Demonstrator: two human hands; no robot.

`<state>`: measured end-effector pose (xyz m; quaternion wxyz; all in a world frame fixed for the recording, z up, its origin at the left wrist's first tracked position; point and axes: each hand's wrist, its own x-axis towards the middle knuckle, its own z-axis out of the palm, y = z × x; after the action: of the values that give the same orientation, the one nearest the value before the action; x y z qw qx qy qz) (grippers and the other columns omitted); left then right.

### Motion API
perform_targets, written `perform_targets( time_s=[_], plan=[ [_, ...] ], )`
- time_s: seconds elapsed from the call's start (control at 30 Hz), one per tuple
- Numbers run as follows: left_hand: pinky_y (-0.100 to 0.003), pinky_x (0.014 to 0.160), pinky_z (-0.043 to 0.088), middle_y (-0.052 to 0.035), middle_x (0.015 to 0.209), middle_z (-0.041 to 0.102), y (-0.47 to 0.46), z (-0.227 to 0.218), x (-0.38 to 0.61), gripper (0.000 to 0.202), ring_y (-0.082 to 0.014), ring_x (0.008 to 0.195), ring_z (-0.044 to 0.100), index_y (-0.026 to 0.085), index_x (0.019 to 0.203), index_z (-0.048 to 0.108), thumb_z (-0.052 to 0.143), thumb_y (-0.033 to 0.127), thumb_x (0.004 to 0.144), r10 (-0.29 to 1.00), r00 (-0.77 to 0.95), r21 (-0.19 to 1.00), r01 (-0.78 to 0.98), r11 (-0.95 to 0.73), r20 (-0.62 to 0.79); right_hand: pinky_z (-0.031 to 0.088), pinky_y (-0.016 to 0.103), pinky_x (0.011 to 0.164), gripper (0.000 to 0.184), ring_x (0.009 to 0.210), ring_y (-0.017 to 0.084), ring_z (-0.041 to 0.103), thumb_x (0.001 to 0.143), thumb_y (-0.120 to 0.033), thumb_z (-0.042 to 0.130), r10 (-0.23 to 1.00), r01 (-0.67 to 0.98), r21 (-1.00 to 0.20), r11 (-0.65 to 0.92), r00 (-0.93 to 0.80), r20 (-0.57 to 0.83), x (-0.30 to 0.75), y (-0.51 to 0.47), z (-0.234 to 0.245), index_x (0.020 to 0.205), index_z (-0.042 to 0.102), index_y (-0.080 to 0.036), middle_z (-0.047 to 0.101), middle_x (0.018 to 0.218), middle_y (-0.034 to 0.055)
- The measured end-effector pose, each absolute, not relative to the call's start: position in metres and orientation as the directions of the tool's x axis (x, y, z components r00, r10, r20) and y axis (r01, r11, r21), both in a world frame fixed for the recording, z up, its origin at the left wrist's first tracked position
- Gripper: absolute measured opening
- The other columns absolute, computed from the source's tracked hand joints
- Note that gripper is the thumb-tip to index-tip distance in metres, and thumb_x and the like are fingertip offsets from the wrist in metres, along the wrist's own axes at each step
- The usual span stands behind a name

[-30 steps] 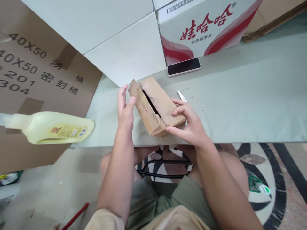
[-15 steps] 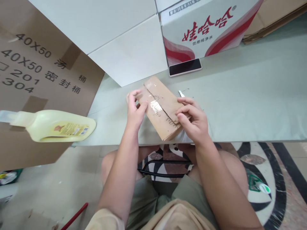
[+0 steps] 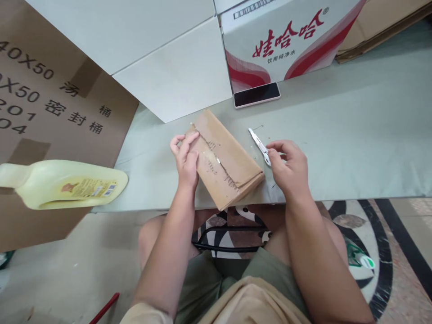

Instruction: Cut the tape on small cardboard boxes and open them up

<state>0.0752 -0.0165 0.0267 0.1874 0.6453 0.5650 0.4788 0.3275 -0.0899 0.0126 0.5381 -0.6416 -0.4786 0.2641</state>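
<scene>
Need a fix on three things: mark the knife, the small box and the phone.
Knife [image 3: 258,145]: head view, midway along its body.
Small box [image 3: 230,155]: head view, top flap.
Phone [image 3: 257,95]: head view, dark screen.

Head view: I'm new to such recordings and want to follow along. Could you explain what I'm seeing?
There is no machine here: a person works bare-handed, filmed by a camera worn on the head, looking forward and down. The left hand touches a small cardboard box on the table. The right hand is at the near end of a white cutter beside the box; whether it is gripped, I can't tell. A phone lies farther back, by a printed carton; a yellow bottle is at left.
</scene>
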Motion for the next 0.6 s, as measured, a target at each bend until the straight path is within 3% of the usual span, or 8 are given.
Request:
perform_targets(
  time_s=[0.1,0.2,0.3,0.43,0.6],
  plan=[
    [-0.05,0.132,0.025,-0.0102,0.129,0.049,-0.024,0.025,0.061,0.044,-0.0331,0.141,0.04,0.025,0.114,0.075,0.059,0.05,0.081,0.888,-0.147,0.772,0.569,-0.284,0.435,0.053,0.053,0.098,0.034,0.104,0.032,0.068,0.084,-0.038,0.058,0.939,0.502,-0.854,-0.136,0.341,0.051,0.329,-0.083,-0.004,0.104,0.08,-0.021,0.072,0.112,0.0146],
    [-0.051,0.132,0.026,-0.0106,0.128,0.051,-0.026,0.024,0.054,0.045,-0.0335,0.139,0.042,0.025,0.114,0.074,0.058,0.051,0.081,0.884,-0.14,0.762,0.577,-0.293,0.446,0.048,0.063,0.105,0.041,0.12,0.041,0.062,0.085,-0.041,0.06,0.954,0.625,-0.759,-0.181,0.299,0.019,0.328,-0.081,-0.014,0.114,0.082,-0.021,0.07,0.128,0.0185],
    [-0.052,0.129,0.03,-0.0118,0.131,0.051,-0.021,0.024,0.055,0.05,-0.0348,0.141,0.043,0.024,0.116,0.074,0.058,0.058,0.083,0.88,-0.062,0.736,0.578,-0.353,0.47,0.045,0.067,0.102,0.037,0.123,0.044,0.058,0.086,-0.04,0.062,0.953,0.701,-0.679,-0.218,0.304,0.008,0.328,-0.083,-0.015,0.114,0.08,-0.023,0.071,0.132,0.0166],
    [-0.055,0.128,0.031,-0.0134,0.145,0.052,-0.01,0.026,0.058,0.06,-0.0378,0.148,0.041,0.025,0.119,0.072,0.056,0.072,0.087,0.83,0.113,0.686,0.508,-0.521,0.547,0.047,0.059,0.095,0.019,0.111,0.04,0.06,0.085,-0.034,0.061,0.944,0.76,-0.586,-0.281,0.33,-0.024,0.329,-0.081,-0.008,0.096,0.073,-0.022,0.074,0.113,0.016],
    [-0.057,0.128,0.031,-0.0129,0.144,0.056,-0.005,0.027,0.055,0.06,-0.0377,0.144,0.049,0.027,0.121,0.071,0.052,0.075,0.091,0.815,0.18,0.687,0.457,-0.565,0.55,0.044,0.04,0.077,0.027,0.085,0.029,0.061,0.08,-0.029,0.06,0.9,0.714,-0.559,-0.422,0.407,-0.159,0.325,-0.078,0.001,0.105,0.065,-0.019,0.073,0.096,0.0123]
  ],
)
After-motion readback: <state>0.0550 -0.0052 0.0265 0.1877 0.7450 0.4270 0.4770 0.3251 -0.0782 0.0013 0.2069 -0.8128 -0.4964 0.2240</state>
